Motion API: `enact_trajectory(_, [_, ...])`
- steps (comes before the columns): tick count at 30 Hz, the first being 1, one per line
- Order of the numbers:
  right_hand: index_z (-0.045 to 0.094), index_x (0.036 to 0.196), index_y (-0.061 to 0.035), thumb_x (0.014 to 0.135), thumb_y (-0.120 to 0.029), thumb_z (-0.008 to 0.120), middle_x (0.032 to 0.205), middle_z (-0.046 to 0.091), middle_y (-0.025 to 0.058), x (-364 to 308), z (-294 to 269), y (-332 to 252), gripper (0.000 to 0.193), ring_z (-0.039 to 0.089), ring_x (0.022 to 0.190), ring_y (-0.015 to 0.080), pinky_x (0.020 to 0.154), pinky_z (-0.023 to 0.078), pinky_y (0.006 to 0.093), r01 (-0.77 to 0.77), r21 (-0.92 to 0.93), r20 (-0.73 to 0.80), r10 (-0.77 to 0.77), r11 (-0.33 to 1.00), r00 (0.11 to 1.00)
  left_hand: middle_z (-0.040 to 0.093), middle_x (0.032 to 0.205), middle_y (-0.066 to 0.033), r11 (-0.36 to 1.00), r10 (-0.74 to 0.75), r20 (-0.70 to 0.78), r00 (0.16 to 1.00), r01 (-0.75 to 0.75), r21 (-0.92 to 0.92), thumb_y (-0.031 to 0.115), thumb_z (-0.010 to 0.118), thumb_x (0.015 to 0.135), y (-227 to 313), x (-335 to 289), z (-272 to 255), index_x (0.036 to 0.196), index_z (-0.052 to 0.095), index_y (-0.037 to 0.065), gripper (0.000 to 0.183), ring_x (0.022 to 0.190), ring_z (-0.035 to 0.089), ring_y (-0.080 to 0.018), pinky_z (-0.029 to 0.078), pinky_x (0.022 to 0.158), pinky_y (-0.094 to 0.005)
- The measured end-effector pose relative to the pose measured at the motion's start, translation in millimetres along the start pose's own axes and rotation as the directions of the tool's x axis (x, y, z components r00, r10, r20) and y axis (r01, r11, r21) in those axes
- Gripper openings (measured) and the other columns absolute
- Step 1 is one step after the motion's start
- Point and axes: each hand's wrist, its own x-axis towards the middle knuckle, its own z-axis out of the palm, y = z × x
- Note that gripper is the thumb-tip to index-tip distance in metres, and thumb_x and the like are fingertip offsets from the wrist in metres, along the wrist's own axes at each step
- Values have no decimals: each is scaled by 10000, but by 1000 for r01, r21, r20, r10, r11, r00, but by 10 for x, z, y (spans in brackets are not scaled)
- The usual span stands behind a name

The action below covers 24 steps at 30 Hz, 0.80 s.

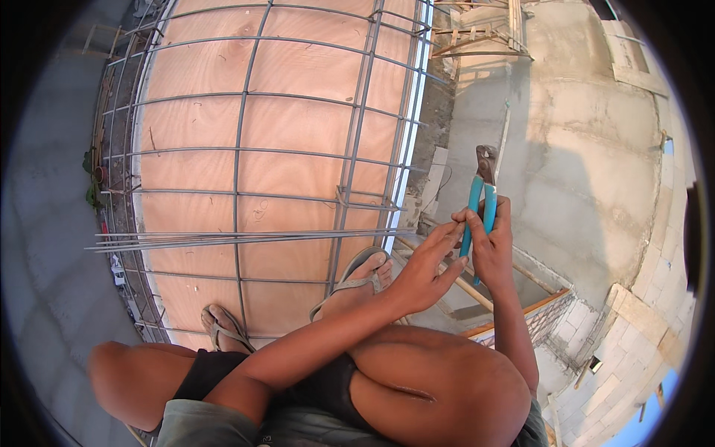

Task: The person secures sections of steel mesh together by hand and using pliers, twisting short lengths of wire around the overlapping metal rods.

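My right hand (493, 242) is closed around the teal handles of a pair of pincers (477, 200), whose dark metal jaws point up and away from me. Beside it, my left hand (430, 267) has its fingers stretched out and its thumb apart. Its fingertips reach the near handle and the right thumb without wrapping round them. Left of the hands, a bundle of thin steel rods (246, 238) lies across a grid of rebar (240, 141). Under the grid is a plywood deck (298, 134).
My sandalled feet (361, 279) are on the deck among the bars. A pale edge strip (417, 112) borders the deck on the right, with a lower concrete surface (558, 149) beyond. Timber pieces (514, 313) stand below my hands. Wooden framing (480, 41) stands at the far right.
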Motion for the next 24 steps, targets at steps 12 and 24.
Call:
enact_trajectory(12, [645,920,-106,769,-15,653,1033,563,102,543,-163,-71,176,568,940,277,712,413,410,621,-782,578,-315,46,752,708,1120,-158,899,-438,-89,895,438,-22,186,655,974,-761,-39,-242,1372,598,-14,449,954,664,-189,524,849,-334])
enact_trajectory(24, [675,779,-85,779,-29,643,1207,566,138,714,-25,-145,65,538,1033,270,753,412,384,620,-774,632,-185,-124,752,707,1084,-165,882,-470,-40,882,470,-30,203,667,976,-862,-24,-295,1377,597,-11,459,941,653,-194,523,857,-324])
